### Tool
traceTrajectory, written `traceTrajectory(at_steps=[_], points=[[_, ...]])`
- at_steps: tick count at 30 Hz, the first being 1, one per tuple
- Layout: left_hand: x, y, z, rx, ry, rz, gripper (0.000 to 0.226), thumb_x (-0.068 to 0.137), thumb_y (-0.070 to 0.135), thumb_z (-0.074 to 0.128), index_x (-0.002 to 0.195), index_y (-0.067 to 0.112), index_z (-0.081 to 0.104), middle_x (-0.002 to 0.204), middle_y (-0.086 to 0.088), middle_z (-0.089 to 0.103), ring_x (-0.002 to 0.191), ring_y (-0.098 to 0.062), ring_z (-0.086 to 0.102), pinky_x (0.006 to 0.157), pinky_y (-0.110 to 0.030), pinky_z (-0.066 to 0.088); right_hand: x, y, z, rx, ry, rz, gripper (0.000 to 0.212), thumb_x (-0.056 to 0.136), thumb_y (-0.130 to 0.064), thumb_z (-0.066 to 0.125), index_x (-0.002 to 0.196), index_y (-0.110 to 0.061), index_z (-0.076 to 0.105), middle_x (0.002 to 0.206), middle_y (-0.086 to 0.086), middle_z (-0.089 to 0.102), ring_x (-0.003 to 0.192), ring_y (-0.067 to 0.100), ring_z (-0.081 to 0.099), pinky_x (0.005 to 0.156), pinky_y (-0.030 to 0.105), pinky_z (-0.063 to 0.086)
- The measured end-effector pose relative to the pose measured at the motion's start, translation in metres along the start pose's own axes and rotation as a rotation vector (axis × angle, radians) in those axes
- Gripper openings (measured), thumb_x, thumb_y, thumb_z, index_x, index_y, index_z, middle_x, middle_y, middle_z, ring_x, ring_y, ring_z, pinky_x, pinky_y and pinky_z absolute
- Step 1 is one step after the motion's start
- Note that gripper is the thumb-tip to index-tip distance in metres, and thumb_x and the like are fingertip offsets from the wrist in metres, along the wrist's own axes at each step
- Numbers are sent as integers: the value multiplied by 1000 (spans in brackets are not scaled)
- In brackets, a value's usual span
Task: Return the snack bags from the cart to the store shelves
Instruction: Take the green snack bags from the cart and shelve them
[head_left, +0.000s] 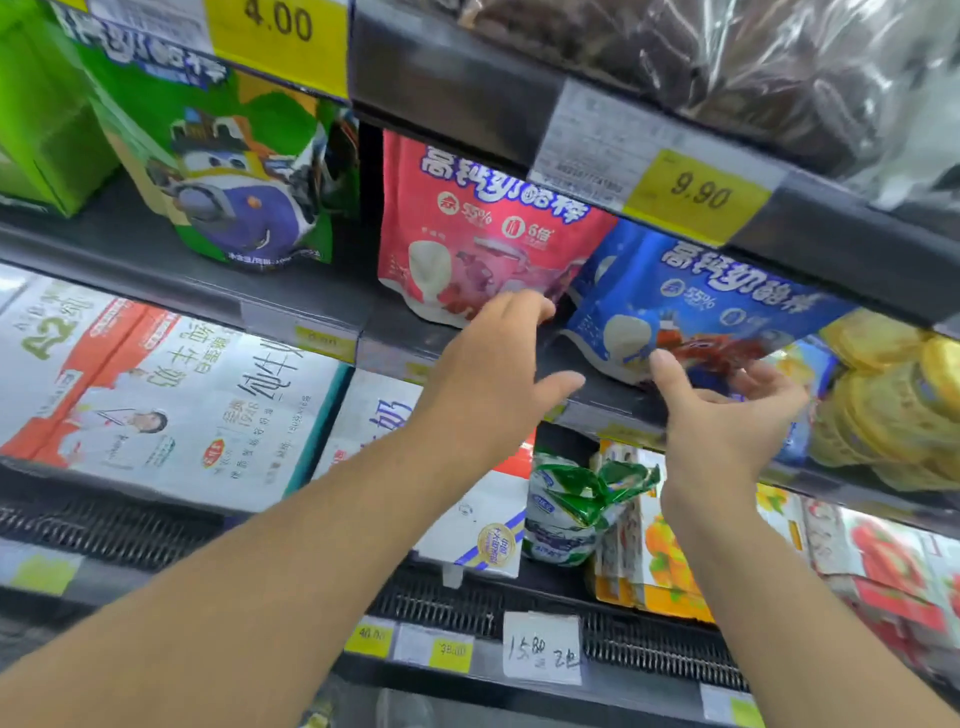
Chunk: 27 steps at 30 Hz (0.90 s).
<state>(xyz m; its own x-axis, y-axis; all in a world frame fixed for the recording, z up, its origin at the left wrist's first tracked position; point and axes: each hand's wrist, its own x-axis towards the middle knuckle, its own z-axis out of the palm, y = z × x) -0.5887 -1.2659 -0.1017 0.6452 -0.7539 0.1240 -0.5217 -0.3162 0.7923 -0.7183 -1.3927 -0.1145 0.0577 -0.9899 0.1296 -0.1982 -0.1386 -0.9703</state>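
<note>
Bright, even store light; wide-angle bending and blur toward the edges.

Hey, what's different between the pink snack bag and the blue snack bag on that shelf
The pink bag stands nearly upright and faces forward; the blue bag is tilted, its top leaning right under the price rail. The left hand reaches to the pink bag's lower corner, while the right hand is at the blue bag's bottom edge. Colours differ: pink against blue. Both share the same white lettering, layout and white bottom, and sit side by side on one shelf.
</note>
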Motion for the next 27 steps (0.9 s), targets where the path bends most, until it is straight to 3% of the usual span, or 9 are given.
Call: traceTrajectory(at_steps=[4, 6, 8, 11, 16, 19, 23, 25, 27], points=[[24, 26, 26, -41, -83, -49, 91, 79, 38, 80, 152, 14, 30, 145, -6, 48, 118, -25, 58, 103, -42, 45, 22, 3, -4, -106, -56, 39, 89, 44, -50, 90, 118, -30, 45, 115, -4, 62, 97, 13, 67, 90, 43, 58], [35, 34, 33, -65, -95, -64, 86, 81, 35, 78, 149, 11, 32, 138, -11, 54, 118, -28, 58, 101, -42, 45, 29, 6, -2, -149, -105, 80, 85, 43, -49, 91, 113, -26, 49, 109, -4, 66, 100, 19, 68, 88, 50, 58], [41, 38, 38, -79, -71, -101, 64, 84, 32, 76, 134, 8, 44, 125, -13, 60, 110, -32, 60, 92, -43, 48, 36, 9, -2, -153, -138, 83, 81, 45, -45, 91, 112, -22, 52, 107, -1, 69, 99, 23, 69, 86, 52, 58], [45, 38, 42, -69, -31, -119, 49, 85, 31, 74, 120, 7, 48, 118, -13, 60, 106, -32, 59, 87, -42, 47, 46, 13, -3, -120, -179, 58, 68, 57, -24, 94, 112, -19, 55, 104, -2, 71, 96, 17, 70, 86, 49, 59], [39, 34, 43, -68, -27, -110, 67, 87, 31, 74, 139, 4, 40, 138, -14, 52, 125, -30, 51, 97, -36, 40, 54, 14, -5, -96, -259, 48, 59, 64, -11, 92, 111, -16, 56, 100, -3, 73, 81, 5, 73, 74, 30, 61], [37, 32, 39, -86, -52, -112, 71, 87, 31, 74, 143, 6, 38, 140, -13, 50, 124, -30, 52, 100, -36, 43, 51, 10, -4, -105, -269, 52, 61, 65, -11, 91, 114, -15, 55, 96, -2, 73, 71, 1, 71, 65, 23, 59], [21, 27, 23, -141, -52, -104, 59, 83, 29, 78, 132, 14, 49, 125, -1, 54, 105, -22, 61, 93, -42, 52, 27, 4, -8, 7, -125, 75, 76, 63, -22, 92, 121, -23, 44, 112, 0, 63, 73, -1, 68, 74, 26, 60], [9, 11, 9, -100, 45, -93, 36, 82, 27, 78, 110, 15, 58, 104, 2, 59, 85, -17, 63, 83, -41, 54, 3, 0, -9, 1, -12, 59, 68, 59, -40, 89, 111, -30, 47, 110, -4, 59, 75, -3, 62, 75, 22, 53], [0, -9, -11, -52, 205, -124, 28, 80, 25, 79, 96, 15, 58, 93, 0, 61, 74, -16, 62, 77, -37, 52, -27, -4, 0, -24, -87, 8, 50, 62, -44, 86, 99, -35, 52, 96, -10, 61, 66, -1, 57, 68, 20, 49]])
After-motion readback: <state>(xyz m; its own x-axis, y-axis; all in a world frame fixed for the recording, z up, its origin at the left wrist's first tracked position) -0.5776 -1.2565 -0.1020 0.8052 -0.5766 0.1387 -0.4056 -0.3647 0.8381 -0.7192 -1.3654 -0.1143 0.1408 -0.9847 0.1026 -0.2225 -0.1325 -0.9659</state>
